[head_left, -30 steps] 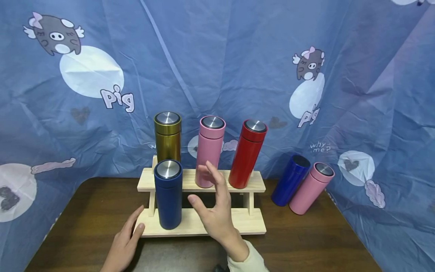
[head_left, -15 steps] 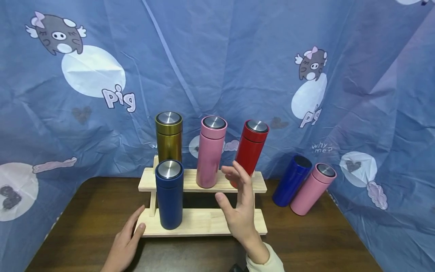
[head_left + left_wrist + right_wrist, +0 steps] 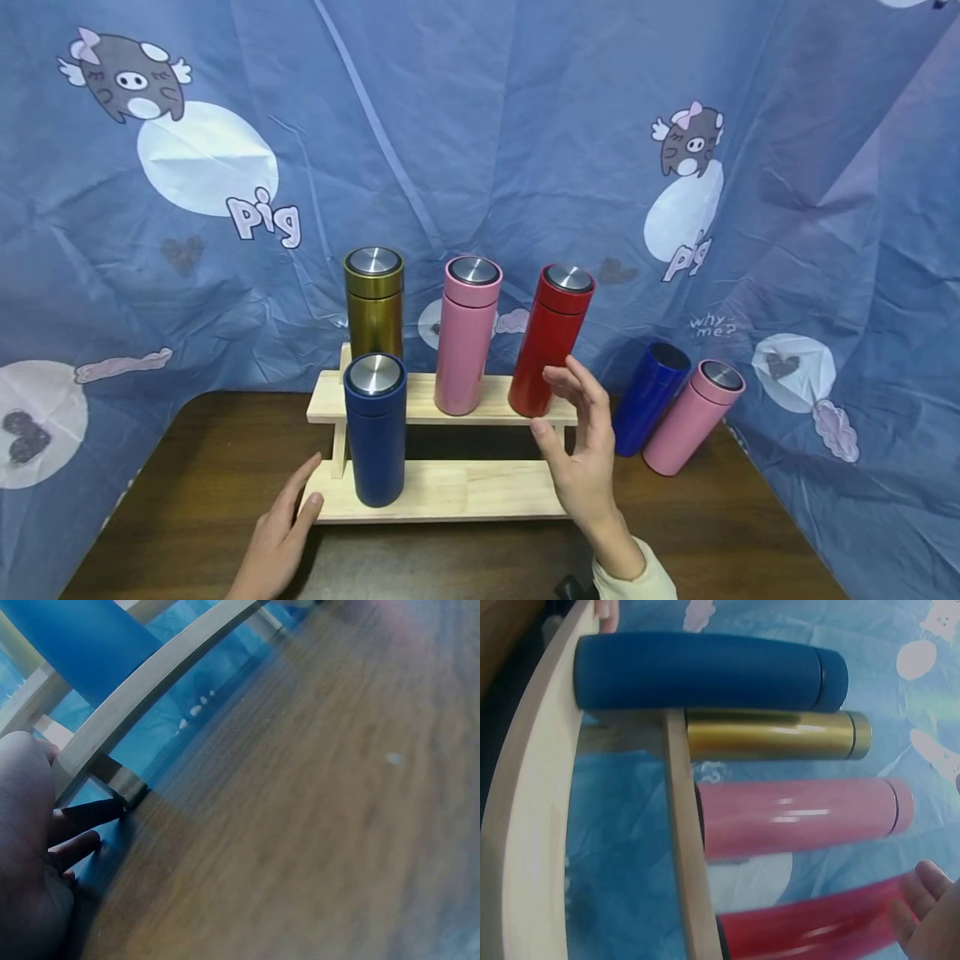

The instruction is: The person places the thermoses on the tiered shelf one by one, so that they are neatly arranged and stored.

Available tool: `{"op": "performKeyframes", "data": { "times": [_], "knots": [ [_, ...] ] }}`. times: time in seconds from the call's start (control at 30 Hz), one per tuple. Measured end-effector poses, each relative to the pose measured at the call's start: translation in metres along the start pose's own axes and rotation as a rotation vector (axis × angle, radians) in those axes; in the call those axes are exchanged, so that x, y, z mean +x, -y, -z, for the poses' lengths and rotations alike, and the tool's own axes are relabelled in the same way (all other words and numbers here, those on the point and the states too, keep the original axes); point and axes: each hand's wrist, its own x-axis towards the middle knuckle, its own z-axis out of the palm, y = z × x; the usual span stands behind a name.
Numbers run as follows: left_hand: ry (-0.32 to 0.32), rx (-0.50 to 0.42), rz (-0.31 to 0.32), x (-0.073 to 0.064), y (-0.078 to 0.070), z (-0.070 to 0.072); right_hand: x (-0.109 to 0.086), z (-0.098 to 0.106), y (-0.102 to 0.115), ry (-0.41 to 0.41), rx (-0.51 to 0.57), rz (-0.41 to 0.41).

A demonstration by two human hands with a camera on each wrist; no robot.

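Red flask (image 3: 546, 350), head view: upright at the right end of the upper shelf of a two-tier wooden rack (image 3: 480, 492). Right hand (image 3: 588, 467) in front and to its right, fingers loosely curved, holding nothing. Glossy, hard-looking wall: judged stiff, rather slippery, weightier if full; contents can't be told. Best hold probably mid-body, fingers wrapped round, rather than by the lid. Left hand (image 3: 277, 533) at the rack's lower left corner, fingers fairly straight, touching.

Left wrist view: blurred. Same hand against the shelf end; any squeeze unclear. Navy flask (image 3: 86, 645) on the lower shelf.

Right wrist view: fingertips overlap the red flask's upper part, not wrapped round it; contact can't be told. Tall, narrow body; likely tips if nudged high.
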Motion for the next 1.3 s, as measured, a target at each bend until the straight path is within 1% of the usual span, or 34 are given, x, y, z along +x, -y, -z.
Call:
{"op": "performKeyframes", "data": {
  "times": [0.1, 0.3, 0.6, 0.83, 0.93, 1.07, 1.13, 1.2, 1.3],
  "knots": [
    [-0.001, 0.005, 0.004, 0.000, 0.000, 0.000, -0.001, 0.008, -0.004, -0.010, -0.011, 0.009],
    [-0.009, -0.023, -0.006, 0.000, 0.000, -0.001, -0.003, 0.022, -0.012, -0.025, -0.028, 0.009],
    [-0.021, -0.033, -0.028, -0.001, 0.001, -0.005, 0.000, 0.046, -0.017, -0.068, -0.099, -0.002],
    [-0.028, -0.003, -0.016, -0.001, 0.002, -0.003, 0.007, 0.063, -0.022, -0.150, -0.086, 0.005],
    [-0.019, -0.012, -0.018, 0.000, 0.002, -0.002, 0.010, 0.072, -0.024, -0.188, -0.084, 0.006],
    [-0.010, -0.037, -0.024, 0.000, 0.001, -0.001, 0.016, 0.085, -0.025, -0.242, -0.018, 0.002],
    [-0.010, -0.034, -0.021, 0.000, 0.001, -0.001, 0.018, 0.092, -0.025, -0.267, -0.009, 0.000],
    [-0.011, -0.028, -0.020, 0.001, 0.000, -0.001, 0.020, 0.100, -0.025, -0.293, -0.036, -0.006],
    [-0.010, -0.025, -0.021, 0.001, 0.000, -0.001, 0.022, 0.113, -0.024, -0.336, -0.139, -0.024]
  ]
}}
